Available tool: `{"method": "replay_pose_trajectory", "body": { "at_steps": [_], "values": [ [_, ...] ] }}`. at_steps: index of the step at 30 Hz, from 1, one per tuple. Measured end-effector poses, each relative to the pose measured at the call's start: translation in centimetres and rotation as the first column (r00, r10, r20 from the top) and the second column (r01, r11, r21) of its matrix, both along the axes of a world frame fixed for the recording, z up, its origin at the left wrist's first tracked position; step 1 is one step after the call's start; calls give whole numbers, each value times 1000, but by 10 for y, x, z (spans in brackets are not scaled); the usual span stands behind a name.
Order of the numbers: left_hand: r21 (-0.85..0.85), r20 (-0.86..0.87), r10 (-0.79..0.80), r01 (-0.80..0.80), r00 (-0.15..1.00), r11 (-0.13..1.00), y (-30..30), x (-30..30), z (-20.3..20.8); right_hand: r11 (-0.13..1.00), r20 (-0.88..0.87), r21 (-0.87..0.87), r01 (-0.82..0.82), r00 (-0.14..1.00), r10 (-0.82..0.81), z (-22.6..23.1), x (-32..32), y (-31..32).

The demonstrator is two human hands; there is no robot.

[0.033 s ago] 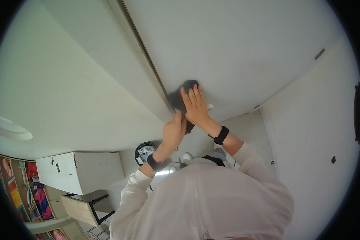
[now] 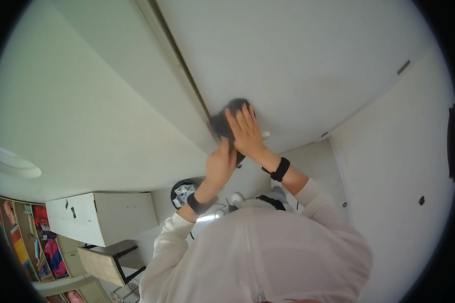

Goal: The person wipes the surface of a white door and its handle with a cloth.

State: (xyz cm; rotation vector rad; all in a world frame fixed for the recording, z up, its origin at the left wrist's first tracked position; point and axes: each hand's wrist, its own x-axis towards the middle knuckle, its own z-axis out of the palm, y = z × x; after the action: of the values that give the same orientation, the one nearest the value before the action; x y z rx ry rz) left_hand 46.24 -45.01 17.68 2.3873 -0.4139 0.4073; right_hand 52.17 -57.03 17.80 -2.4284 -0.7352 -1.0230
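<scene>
The dark cloth (image 2: 220,124), or so we read its soft, blurred shape, sits right under the hands, against the lower stretch of a white panel (image 2: 308,60). Our right hand (image 2: 246,135) lies over its upper part, fingers straight and unclenched, and from there the cloth pokes out leftward to the dark groove (image 2: 186,73) along the panel's edge. That's the relation to watch: the long axis runs roughly up and down our view, beside the groove, with neither hand nearer, since both touch it. Our left hand (image 2: 220,164) is lower, seemingly curled around the bottom part, though its hidden fingers keep us from seeing the whole grip. Out we go: a black wristband (image 2: 280,169) on the right wrist, another on the left, then a black bin (image 2: 172,192) with pale litter, a white cabinet (image 2: 73,217), a stool (image 2: 100,263), and farthest left, the crowded shelves (image 2: 16,207).
</scene>
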Motion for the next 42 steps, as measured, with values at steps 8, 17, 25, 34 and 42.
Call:
{"method": "replay_pose_trajectory", "body": {
  "at_steps": [8,17,25,34,42],
  "values": [
    [-162,41,139,-130,990,978,-31,6,30,955,218,-233,-183,947,235,62,19,-10],
    [168,213,-117,82,970,982,-142,56,55,957,208,251,142,958,-197,44,50,-148],
    [70,169,-48,37,984,997,-114,46,73,927,271,370,59,948,-168,83,47,-106],
    [60,69,287,-291,955,955,-51,43,71,986,390,149,-71,921,7,111,43,-24],
    [-220,188,164,-121,968,968,-47,38,69,986,345,-50,-157,924,164,132,39,-17]
  ]
}}
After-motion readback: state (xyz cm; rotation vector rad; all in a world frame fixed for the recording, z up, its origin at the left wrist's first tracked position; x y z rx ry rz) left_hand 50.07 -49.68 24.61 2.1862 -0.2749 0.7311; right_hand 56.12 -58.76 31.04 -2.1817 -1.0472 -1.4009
